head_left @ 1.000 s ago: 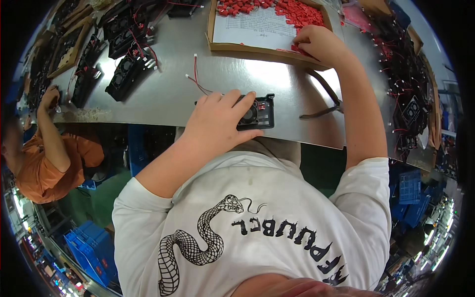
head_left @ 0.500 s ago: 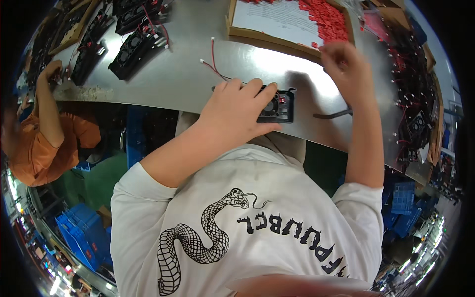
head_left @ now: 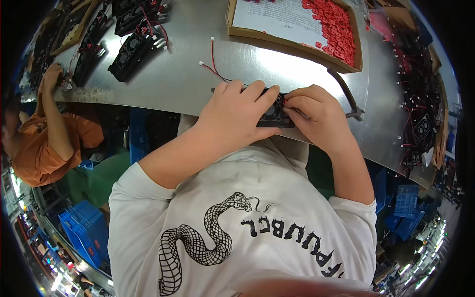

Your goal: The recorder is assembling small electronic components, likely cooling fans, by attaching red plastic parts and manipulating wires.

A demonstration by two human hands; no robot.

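A small black square fan (head_left: 273, 114) lies on the grey metal table (head_left: 188, 79) near its front edge. My left hand (head_left: 236, 115) covers its left side and presses it down. My right hand (head_left: 312, 113) is at the fan's right edge, fingers pinched together on a small red piece against the fan's side. A red and black lead (head_left: 213, 67) with white plugs runs from the fan across the table behind my left hand.
A shallow cardboard tray (head_left: 292, 47) holds a sheet of paper and several small red parts. Black pliers (head_left: 348, 96) lie right of my hands. Several black fans (head_left: 129, 49) sit at the far left. A person in orange (head_left: 47, 128) works at the left.
My right hand came back from the cardboard tray to the fan's right edge. My left hand stayed on the fan.
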